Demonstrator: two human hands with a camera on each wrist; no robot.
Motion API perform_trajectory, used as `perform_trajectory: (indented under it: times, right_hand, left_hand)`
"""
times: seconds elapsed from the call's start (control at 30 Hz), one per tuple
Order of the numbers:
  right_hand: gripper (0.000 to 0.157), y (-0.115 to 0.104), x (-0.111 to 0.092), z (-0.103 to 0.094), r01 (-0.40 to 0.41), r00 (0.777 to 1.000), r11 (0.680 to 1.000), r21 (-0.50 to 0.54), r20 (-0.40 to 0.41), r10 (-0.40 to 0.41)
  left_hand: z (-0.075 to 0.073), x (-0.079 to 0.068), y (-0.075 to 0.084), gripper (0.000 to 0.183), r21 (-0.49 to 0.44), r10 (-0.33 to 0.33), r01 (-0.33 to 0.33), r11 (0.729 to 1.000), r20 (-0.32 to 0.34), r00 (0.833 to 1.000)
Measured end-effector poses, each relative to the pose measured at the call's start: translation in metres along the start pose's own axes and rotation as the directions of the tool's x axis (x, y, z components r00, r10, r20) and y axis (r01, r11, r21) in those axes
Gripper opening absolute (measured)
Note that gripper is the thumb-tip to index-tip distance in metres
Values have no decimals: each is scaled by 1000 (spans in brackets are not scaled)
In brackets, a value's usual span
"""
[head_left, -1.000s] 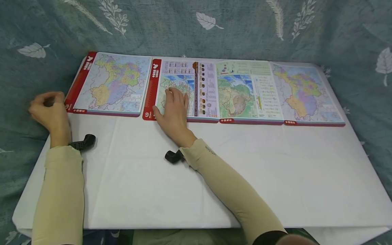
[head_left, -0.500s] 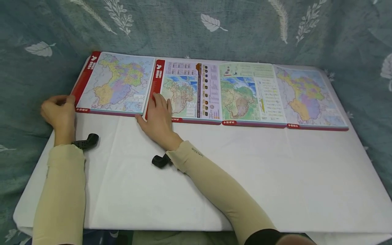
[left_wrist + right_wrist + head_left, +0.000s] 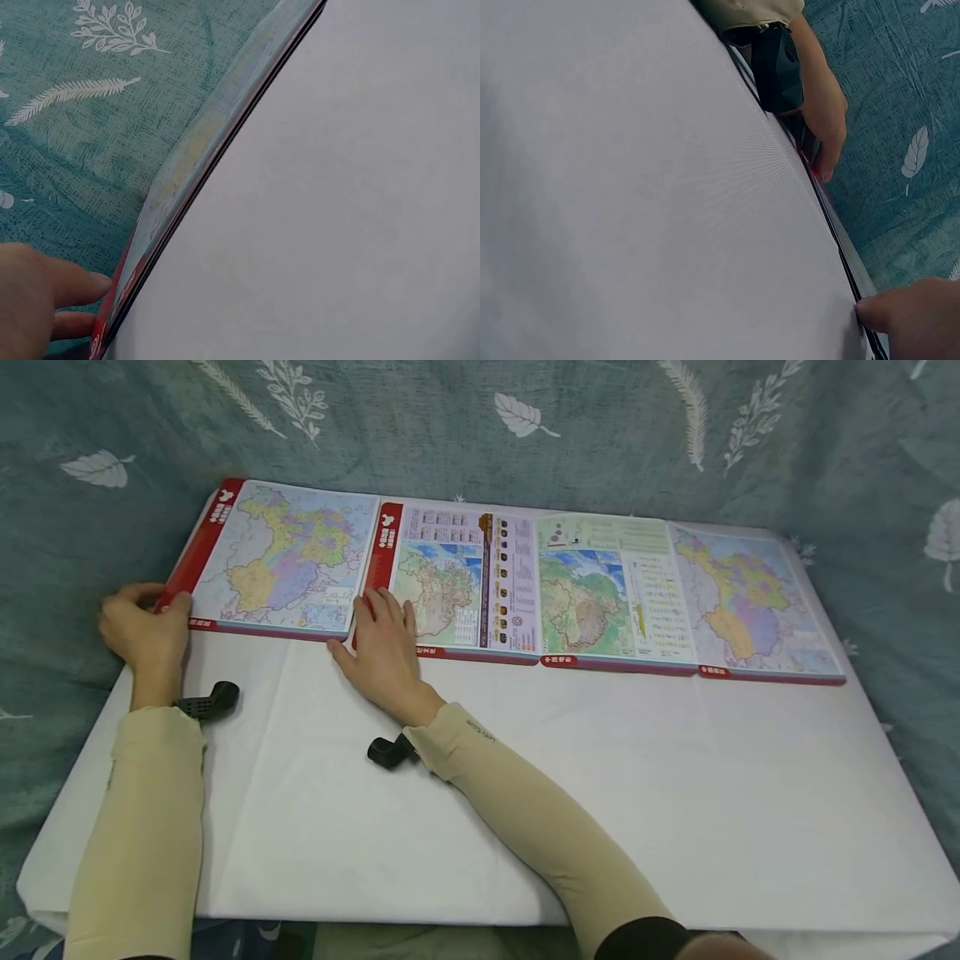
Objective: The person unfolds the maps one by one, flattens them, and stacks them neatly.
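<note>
Map boards lie in a row along the back of the table in the head view. My left hand (image 3: 144, 625) holds the near-left corner of the leftmost map board (image 3: 292, 560), thumb and fingers at its red edge strip. The left wrist view shows the fingers (image 3: 86, 289) against that strip. My right hand (image 3: 382, 647) rests with fairly straight fingers on the red strip of the second map board (image 3: 438, 585). Its thumb is near the front edge, by the seam between these two boards; the right wrist view shows that thumb (image 3: 874, 311) at the edge.
To the right, a green-topped map panel (image 3: 585, 602) and another coloured map panel (image 3: 757, 602) continue the row. A white cloth covers the table (image 3: 525, 802). A leaf-patterned curtain (image 3: 420, 435) hangs right behind the boards. Black wrist cameras (image 3: 212, 700) stick out from both wrists.
My right hand has moved left from the middle of the second board to its red strip. My left hand has moved right and now holds the leftmost board's corner.
</note>
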State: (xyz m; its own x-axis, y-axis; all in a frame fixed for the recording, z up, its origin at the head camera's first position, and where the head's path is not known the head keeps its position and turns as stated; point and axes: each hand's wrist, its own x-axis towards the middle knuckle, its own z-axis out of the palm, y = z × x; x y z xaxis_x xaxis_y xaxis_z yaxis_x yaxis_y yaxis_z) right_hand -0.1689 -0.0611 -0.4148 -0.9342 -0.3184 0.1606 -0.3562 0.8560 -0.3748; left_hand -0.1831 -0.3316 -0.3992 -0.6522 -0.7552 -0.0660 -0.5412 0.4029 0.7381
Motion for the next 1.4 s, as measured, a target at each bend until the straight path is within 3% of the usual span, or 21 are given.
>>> perform_trajectory:
  times: [0.33, 0.6, 0.8, 1.1, 1.4]
  right_hand:
    - [69, 5, 1, -3, 36, 999, 997, 65, 35, -38]
    - [70, 6, -1, -4, 71, 995, 966, 248, 50, -86]
    - [74, 7, -1, -3, 102, 994, 925, 365, -9, -107]
    - [71, 9, -1, -3, 123, 991, 841, 528, -112, -74]
    - [71, 11, -5, -5, 126, 980, 840, 527, -198, -23]
  left_hand:
    - [2, 1, -3, 54, -6, 27, -27, 1000, -11, 1000]
    - [0, -2, -1, 60, -30, 11, -11, 999, 0, 1000]
    - [4, 1, -3, 62, -36, 53, -52, 998, 20, 998]
    - [8, 2, -2, 59, -28, 97, -98, 995, -21, 995]
    - [11, -6, 3, 56, 16, 131, -131, 991, -26, 991]
